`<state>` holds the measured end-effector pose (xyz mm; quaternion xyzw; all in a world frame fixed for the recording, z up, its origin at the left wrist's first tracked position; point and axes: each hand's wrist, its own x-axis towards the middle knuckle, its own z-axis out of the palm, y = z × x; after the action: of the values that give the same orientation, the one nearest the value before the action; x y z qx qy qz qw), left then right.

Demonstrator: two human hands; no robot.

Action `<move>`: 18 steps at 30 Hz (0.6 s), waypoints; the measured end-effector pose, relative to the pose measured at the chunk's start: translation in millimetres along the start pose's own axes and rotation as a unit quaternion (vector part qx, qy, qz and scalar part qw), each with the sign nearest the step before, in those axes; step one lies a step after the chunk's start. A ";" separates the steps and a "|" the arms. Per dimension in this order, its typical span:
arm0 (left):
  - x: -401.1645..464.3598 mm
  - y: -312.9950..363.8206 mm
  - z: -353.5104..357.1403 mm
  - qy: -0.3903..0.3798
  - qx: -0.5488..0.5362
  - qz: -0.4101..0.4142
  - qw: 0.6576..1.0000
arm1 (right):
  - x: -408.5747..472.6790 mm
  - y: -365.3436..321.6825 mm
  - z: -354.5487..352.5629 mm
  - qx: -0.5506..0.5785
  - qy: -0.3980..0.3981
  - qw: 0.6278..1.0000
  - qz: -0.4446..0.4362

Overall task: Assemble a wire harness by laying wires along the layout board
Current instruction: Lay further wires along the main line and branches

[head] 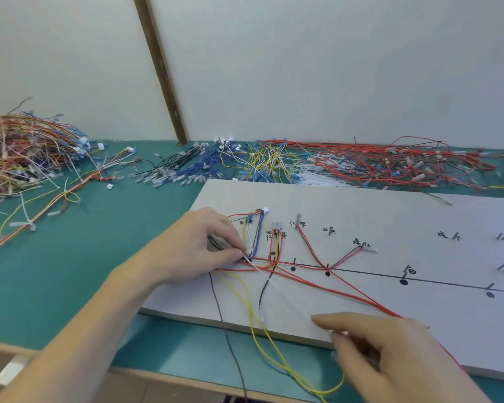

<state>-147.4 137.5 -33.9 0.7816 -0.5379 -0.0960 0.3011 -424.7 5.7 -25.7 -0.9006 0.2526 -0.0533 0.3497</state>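
We are routing a white wire (pixel 269 282) across the layout board (pixel 361 205), the grey panel lying on the green table (pixel 99 257). Our left hand (pixel 198 245) sits at the board's left end, its thumb and forefinger pinching the wire bundle (pixel 253 242) where the blue, white and yellow strands bend toward the drawn black line (pixel 361 273). Our right hand (pixel 390 347) hovers at the board's near edge; its fingers (pixel 332 322) look loosely curled round the white wire's free end, though blur keeps us from being sure.

Next, we judge, the wire must be drawn taut and laid along the black line toward its marked branch, with the left pinch anchoring the bend.

The yellow wires (pixel 274 353) and a black one (pixel 230 344) trail off the board's near edge and could snag. Right of the bundle the board lies open; behind its far edge, heaps of spare wires (pixel 361 164) crowd the table.
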 end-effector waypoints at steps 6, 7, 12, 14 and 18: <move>8.4 4.7 5.2 -0.011 -0.001 0.000 1.000 | 6.7 21.8 -9.3 0.025 0.001 0.999 0.036; 9.3 4.8 5.1 -0.013 -0.006 -0.006 1.000 | 8.0 24.3 -10.2 0.033 0.006 0.999 0.037; 10.7 8.5 5.8 -0.024 0.008 0.007 1.000 | 13.2 25.2 -17.3 0.040 -0.018 0.998 0.043; 10.2 11.0 6.3 -0.029 0.035 0.023 0.999 | 14.1 24.6 -21.6 0.038 -0.033 0.997 0.051; 11.9 15.6 6.6 -0.039 0.083 0.043 0.995 | 14.4 33.4 -38.8 0.037 -0.020 0.997 0.064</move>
<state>-157.9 120.6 -28.1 0.7755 -0.5888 -0.0684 0.2174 -436.7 -45.7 -19.7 -0.8700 0.3008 -0.0218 0.3902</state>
